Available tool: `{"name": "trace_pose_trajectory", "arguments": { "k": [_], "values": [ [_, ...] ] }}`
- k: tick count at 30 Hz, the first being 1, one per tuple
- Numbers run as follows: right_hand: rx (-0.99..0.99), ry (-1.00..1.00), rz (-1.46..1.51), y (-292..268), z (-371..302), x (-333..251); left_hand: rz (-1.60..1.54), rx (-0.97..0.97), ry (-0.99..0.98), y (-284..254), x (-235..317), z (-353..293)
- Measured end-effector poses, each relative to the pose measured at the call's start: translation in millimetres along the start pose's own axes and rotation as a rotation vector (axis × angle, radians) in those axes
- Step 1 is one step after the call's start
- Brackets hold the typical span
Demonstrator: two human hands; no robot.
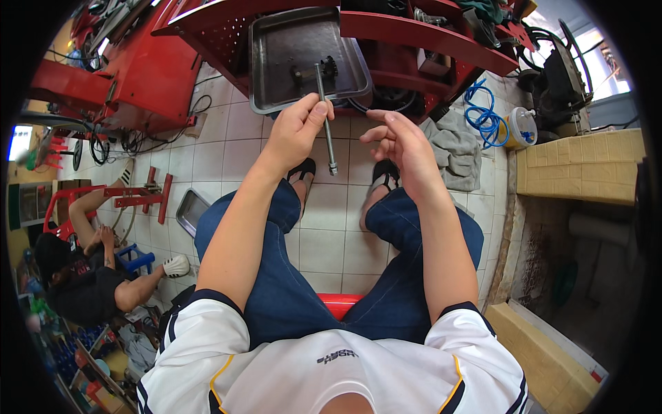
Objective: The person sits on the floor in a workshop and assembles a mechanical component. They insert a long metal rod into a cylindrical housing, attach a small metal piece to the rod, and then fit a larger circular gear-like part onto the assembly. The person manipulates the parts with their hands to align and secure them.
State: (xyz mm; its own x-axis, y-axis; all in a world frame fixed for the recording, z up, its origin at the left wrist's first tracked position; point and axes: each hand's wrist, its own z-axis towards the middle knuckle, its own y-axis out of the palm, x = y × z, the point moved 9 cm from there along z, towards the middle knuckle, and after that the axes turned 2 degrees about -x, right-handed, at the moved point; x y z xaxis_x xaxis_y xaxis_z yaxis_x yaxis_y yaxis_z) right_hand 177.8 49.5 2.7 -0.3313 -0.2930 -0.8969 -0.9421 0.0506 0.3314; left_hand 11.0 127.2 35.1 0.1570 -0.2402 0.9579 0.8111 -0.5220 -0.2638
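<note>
Steel rod, long and thin with a small nut-like end at the bottom, stands nearly upright in the air over the tiled floor, its long axis running from the metal tray above down toward the person's feet. The left hand pinches the rod close to its upper part, thumb and fingers closed around it, so most of the length hangs below the grip and slightly to the right of it. The right hand holds nothing; its fingers are loosely spread and curled, just to the right of the rod and apart from it, level with the rod's middle. Of the two, the left hand is on the rod and the right hand is the nearer free one to the lower end. Beyond the rod, the tray rests on a red machine frame and carries a small dark gear-like part. Right of the rod lie a grey rag and a coil of blue hose on the floor. Far left of the rod, another person sits low, working over red parts.
</note>
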Motion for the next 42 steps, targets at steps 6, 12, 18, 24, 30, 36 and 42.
{"name": "trace_pose_trajectory", "arguments": {
  "k": [6,12,18,24,30,36,42],
  "values": [
    [-0.182,0.116,0.082,53.4,-7.1,25.5,-0.049,0.005,0.063,10.6,-2.2,2.5],
    [0.023,0.018,-0.101,-1.4,0.2,1.6,-0.029,0.003,-0.025,0.3,-6.4,0.8],
    [-0.134,0.095,0.050,44.9,-4.3,21.6,-0.099,0.029,0.012,3.0,-7.9,2.4],
    [0.121,-0.047,-0.017,-6.7,-1.0,-1.4,-0.233,0.070,-0.057,-8.5,-15.1,3.2],
    [0.052,0.019,-0.091,17.5,-0.7,11.9,-0.553,0.182,-0.141,-14.9,-29.7,4.9],
    [0.034,0.059,-0.043,17.1,5.2,30.8,-0.673,0.204,-0.146,-5.9,-29.1,2.6],
    [0.105,-0.065,-0.064,8.5,4.0,14.9,-0.507,0.250,-0.092,-6.8,-27.1,2.0]
  ]
}}
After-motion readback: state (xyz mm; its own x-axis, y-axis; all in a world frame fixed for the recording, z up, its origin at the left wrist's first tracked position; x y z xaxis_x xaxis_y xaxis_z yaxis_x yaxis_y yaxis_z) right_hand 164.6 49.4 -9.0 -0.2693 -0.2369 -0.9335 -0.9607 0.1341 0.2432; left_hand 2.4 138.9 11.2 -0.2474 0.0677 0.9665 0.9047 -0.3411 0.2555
